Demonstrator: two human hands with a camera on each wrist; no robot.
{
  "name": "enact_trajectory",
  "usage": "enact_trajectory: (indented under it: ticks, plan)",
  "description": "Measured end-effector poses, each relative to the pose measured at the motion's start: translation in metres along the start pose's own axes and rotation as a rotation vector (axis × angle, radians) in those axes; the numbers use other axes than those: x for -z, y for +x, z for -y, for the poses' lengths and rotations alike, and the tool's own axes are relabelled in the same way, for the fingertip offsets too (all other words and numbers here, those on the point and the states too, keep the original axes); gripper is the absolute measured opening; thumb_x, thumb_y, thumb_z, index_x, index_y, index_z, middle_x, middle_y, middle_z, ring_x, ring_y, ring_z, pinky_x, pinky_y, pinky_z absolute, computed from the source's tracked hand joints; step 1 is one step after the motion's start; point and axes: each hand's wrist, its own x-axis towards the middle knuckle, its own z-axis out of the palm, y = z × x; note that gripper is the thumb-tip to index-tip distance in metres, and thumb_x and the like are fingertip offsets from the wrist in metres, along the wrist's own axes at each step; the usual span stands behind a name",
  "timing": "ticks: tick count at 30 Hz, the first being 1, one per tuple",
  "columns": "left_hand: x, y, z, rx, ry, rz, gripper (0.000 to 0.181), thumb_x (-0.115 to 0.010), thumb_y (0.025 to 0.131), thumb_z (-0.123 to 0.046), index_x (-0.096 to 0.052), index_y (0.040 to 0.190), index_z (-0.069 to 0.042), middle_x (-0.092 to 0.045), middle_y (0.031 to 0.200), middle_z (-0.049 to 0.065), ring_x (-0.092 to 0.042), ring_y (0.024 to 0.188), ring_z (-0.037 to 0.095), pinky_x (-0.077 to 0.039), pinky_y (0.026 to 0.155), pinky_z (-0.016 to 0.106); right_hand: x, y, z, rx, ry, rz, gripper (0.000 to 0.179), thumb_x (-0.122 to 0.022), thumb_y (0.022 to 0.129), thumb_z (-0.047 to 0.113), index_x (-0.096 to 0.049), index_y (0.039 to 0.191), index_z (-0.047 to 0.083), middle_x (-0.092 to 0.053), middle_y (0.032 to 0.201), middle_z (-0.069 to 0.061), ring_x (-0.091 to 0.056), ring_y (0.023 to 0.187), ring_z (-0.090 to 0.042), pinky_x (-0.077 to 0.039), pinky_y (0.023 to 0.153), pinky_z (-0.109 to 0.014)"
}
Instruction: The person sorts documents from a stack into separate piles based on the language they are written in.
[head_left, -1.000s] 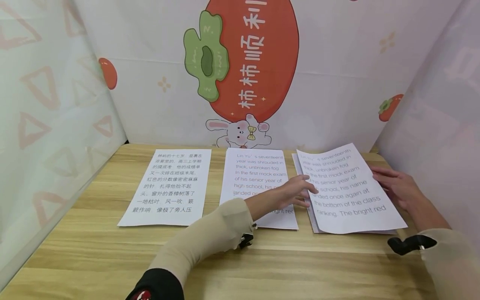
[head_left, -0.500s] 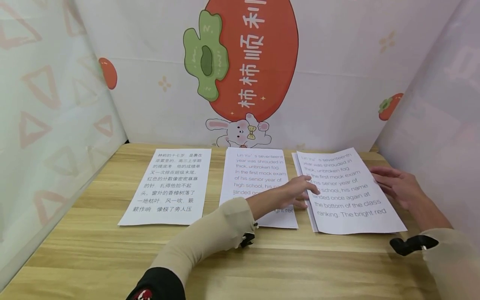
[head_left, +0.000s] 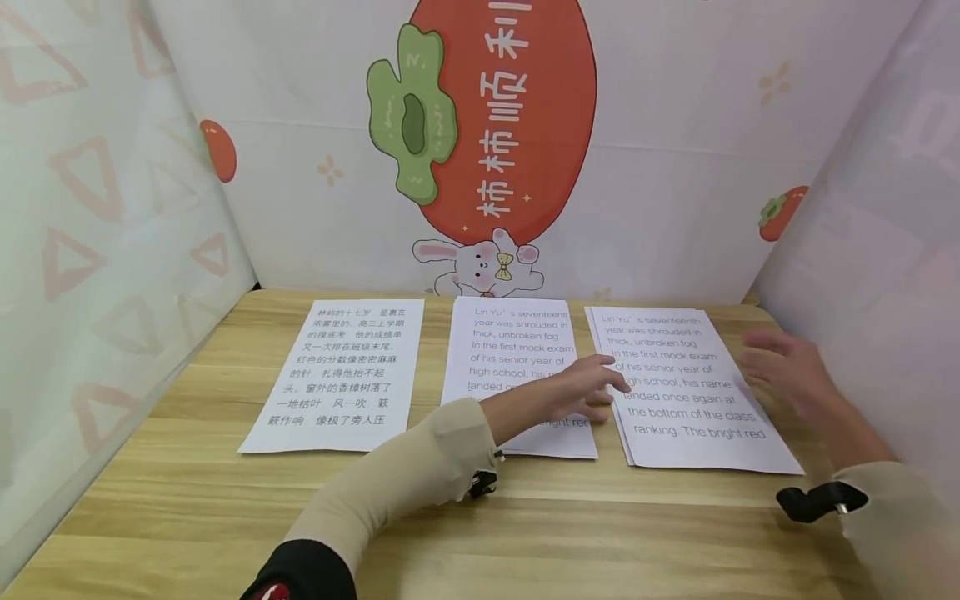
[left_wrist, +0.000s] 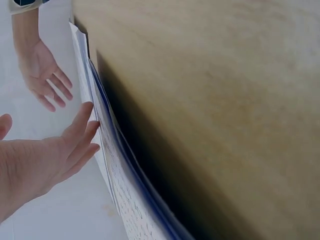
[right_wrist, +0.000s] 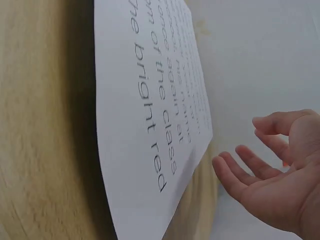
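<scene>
Rectangular white paper stack printed in English point(head_left: 686, 396) at centre right, between two hands, the left nearer.
Over the pale wooden tabletop point(head_left: 585, 533), the left hand point(head_left: 576, 390), fingers loosely spread and holding nothing, has its fingertips at the stack's left edge, contact unclear; the right hand point(head_left: 789, 372), fingers loosely bent around nothing, is just beside the right edge, apart. The stack's long axis runs away toward the white backdrop point(head_left: 675, 183); leftward lie a second English-printed stack point(head_left: 506, 350) and white paper printed in Chinese point(head_left: 333, 379).

2 hands point(head_left: 579, 392), fingers point(right_wrist: 232, 178) relaxed
</scene>
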Motion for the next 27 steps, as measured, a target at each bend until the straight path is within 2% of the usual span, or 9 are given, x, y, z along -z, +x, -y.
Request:
enact_trajectory:
  ticks: [2,4,6,10,11,14,18,22,27]
  plan:
    - [0.002,-0.002,0.0,-0.004,-0.007,0.011,0.079,-0.069,0.088,-0.005,-0.036,0.16,-0.012,-0.044,0.158,0.02,-0.049,0.14,0.041,-0.055,0.103,0.05,-0.007,0.0,0.012,-0.013,-0.117,0.009,0.056,-0.055,0.107,0.023,-0.043,0.146,-0.014,-0.063,0.134,-0.02,-0.058,0.097,0.0,-0.05,0.072,-0.009]
    - [0.004,-0.004,0.0,-0.009,-0.007,0.016,0.08,-0.068,0.088,-0.006,-0.035,0.161,-0.011,-0.043,0.158,0.02,-0.049,0.14,0.042,-0.055,0.104,0.051,-0.015,0.0,0.024,-0.003,-0.172,0.031,0.057,-0.053,0.108,0.028,-0.045,0.147,-0.013,-0.043,0.149,-0.037,-0.056,0.106,-0.01,-0.047,0.073,-0.007]
    - [0.006,-0.006,0.0,-0.016,-0.011,0.017,0.079,-0.068,0.089,-0.006,-0.035,0.161,-0.011,-0.044,0.158,0.02,-0.05,0.139,0.042,-0.055,0.104,0.051,-0.023,0.001,0.034,0.031,-0.147,0.055,0.054,-0.055,0.107,0.025,-0.047,0.145,-0.013,-0.043,0.15,-0.036,-0.056,0.111,-0.014,-0.051,0.076,-0.008]
    - [0.013,-0.013,-0.002,-0.037,-0.018,0.017,0.075,-0.066,0.091,-0.007,-0.035,0.16,-0.007,-0.054,0.149,0.018,-0.056,0.132,0.041,-0.056,0.102,0.051,-0.04,0.005,0.046,0.081,0.006,0.129,0.05,-0.058,0.106,0.013,-0.045,0.144,-0.018,-0.041,0.15,-0.036,-0.059,0.101,0.007,-0.06,0.084,-0.019]
    - [0.016,-0.015,-0.003,-0.044,-0.019,0.017,0.074,-0.065,0.092,-0.006,-0.036,0.16,-0.006,-0.057,0.146,0.018,-0.058,0.13,0.041,-0.057,0.101,0.05,-0.043,0.006,0.048,0.088,0.039,0.149,0.05,-0.058,0.106,0.011,-0.044,0.144,-0.019,-0.042,0.149,-0.037,-0.061,0.099,0.009,-0.061,0.084,-0.022]
    - [0.024,-0.02,-0.005,-0.072,-0.009,0.018,0.064,-0.059,0.098,-0.008,-0.038,0.158,-0.002,-0.063,0.138,0.018,-0.061,0.126,0.04,-0.059,0.099,0.047,-0.053,0.007,0.053,0.107,0.089,0.196,0.049,-0.057,0.106,0.008,-0.042,0.145,-0.018,-0.044,0.146,-0.039,-0.068,0.097,0.005,-0.063,0.085,-0.028]
    - [0.038,-0.026,-0.005,-0.096,-0.014,0.02,0.053,-0.053,0.103,-0.009,-0.043,0.154,0.0,-0.06,0.139,0.021,-0.063,0.125,0.042,-0.06,0.096,0.045,-0.064,0.008,0.059,0.119,0.136,0.231,0.048,-0.057,0.106,0.007,-0.042,0.145,-0.017,-0.052,0.138,-0.039,-0.072,0.098,-0.005,-0.064,0.084,-0.033]
    - [0.054,-0.031,-0.003,-0.099,-0.018,0.009,0.05,-0.052,0.104,-0.008,-0.046,0.152,0.001,-0.059,0.14,0.023,-0.065,0.122,0.04,-0.061,0.095,0.044,-0.077,0.007,0.067,0.114,0.166,0.26,0.047,-0.056,0.106,0.006,-0.042,0.145,-0.017,-0.06,0.13,-0.036,-0.075,0.097,-0.014,-0.064,0.083,-0.033]
    - [0.074,-0.039,0.001,-0.097,-0.019,-0.03,0.047,-0.05,0.105,-0.011,-0.049,0.151,0.0,-0.061,0.138,0.022,-0.068,0.118,0.037,-0.061,0.095,0.042,-0.093,0.007,0.074,0.078,0.17,0.294,0.047,-0.053,0.108,0.009,-0.04,0.147,-0.015,-0.059,0.132,-0.039,-0.076,0.102,-0.026,-0.064,0.085,-0.035]
